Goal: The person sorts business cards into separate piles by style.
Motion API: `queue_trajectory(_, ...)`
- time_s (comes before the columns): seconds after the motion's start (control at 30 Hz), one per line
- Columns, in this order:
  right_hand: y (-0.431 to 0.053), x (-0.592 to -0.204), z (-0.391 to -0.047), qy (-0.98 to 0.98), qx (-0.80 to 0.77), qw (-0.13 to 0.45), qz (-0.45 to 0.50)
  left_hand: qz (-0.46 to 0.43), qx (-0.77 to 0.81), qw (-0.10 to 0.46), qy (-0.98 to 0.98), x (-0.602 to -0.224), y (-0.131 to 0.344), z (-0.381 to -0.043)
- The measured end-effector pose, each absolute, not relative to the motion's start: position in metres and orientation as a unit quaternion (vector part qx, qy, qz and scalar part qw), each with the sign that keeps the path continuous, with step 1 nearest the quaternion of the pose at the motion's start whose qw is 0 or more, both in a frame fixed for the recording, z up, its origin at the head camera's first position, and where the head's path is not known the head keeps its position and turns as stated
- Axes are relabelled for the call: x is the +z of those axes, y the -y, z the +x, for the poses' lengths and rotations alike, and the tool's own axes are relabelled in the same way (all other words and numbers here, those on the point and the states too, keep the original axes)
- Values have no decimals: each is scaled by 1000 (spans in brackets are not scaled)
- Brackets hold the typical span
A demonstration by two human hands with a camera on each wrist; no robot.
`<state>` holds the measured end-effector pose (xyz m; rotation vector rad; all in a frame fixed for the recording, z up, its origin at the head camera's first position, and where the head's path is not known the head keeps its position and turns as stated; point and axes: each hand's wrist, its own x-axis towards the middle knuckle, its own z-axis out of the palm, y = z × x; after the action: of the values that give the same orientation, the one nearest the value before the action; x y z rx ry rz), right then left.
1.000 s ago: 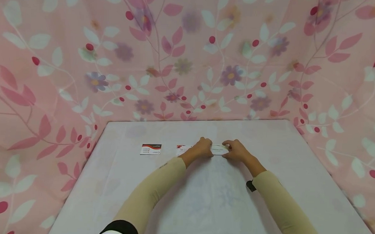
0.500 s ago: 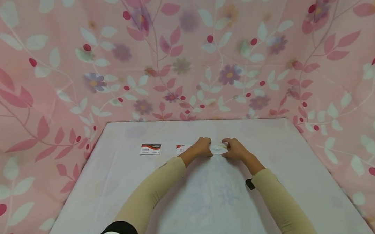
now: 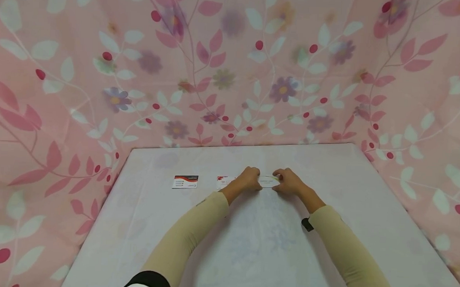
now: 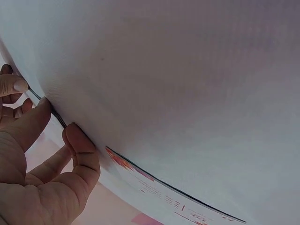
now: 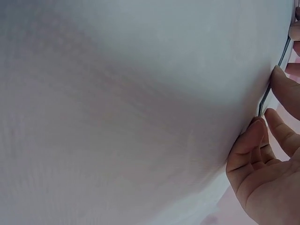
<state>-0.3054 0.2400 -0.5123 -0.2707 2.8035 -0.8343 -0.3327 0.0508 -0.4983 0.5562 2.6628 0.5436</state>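
A white business card (image 3: 268, 181) with pale green printing lies flat on the white table between my two hands. My left hand (image 3: 249, 179) grips its left end, thumb at the near edge and fingers at the far edge. At the other end my right hand (image 3: 290, 182) holds the card the same way. In the left wrist view the card's edge (image 4: 58, 118) shows as a thin dark line between thumb and fingers. The right wrist view also shows this dark card edge (image 5: 265, 99) against the right thumb. Most of the card's face is hidden there.
A white card with red print (image 3: 222, 182) lies just left of my left hand, partly covered by the wrist. Farther left is a black, red and white business card (image 3: 185, 182). Pink floral cloth (image 3: 225, 75) hangs behind the white-covered table (image 3: 152, 234).
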Motion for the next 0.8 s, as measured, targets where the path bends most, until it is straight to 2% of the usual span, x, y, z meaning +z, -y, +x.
queue_trajectory(0.2,-237,-515,-304,-946,-293,109,-88,191,190,186,-945,-503,-49,-331)
queue_trajectory(0.53,-235,-513,-304,-945,-296,90,-103,190,194,184,-945,-499,-47,-332)
queue_trajectory(0.8,-242,-515,-304,-935,-327,95,-98,203,188,162,-947,-501,-45,-331)
